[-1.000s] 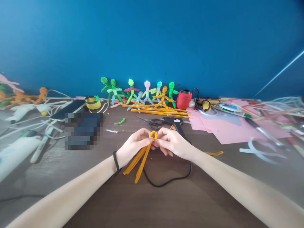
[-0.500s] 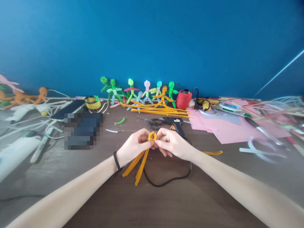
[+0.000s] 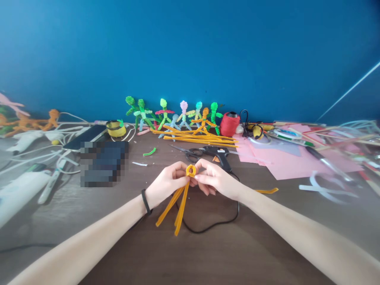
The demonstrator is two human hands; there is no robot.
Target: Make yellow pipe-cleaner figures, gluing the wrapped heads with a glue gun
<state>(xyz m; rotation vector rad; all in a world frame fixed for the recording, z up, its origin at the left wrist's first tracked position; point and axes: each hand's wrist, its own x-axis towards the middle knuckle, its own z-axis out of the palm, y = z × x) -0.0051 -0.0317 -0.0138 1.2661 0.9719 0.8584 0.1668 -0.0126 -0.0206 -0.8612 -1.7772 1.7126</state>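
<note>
Between my hands is a bundle of orange-yellow pipe cleaners [image 3: 181, 209], bent at the top into a small coiled ring with several long ends hanging down. My left hand [image 3: 169, 179] pinches its left side just below the ring, thumb toward me. From the other side, the thumb and fingertips of my right hand [image 3: 215, 180] are closed on the base of the ring. The exact contact of the fingertips is partly hidden. Just beyond my hands lie black scissors [image 3: 194, 154] and a black glue gun [image 3: 218, 154], whose cord loops beneath the hanging ends.
Along the blue wall stand several pipe cleaner figures [image 3: 163, 113] behind loose orange pipe cleaners [image 3: 202, 138]. A red spool [image 3: 229, 124] stands beside pink paper sheets [image 3: 285, 160]. Phones [image 3: 84, 138] and white cables are at left. A green scrap [image 3: 149, 152] lies on the table.
The hanging ends of the pipe cleaners have swung slightly right and down, and the ring has turned a little. Both hands keep nearly the same place and grip.
</note>
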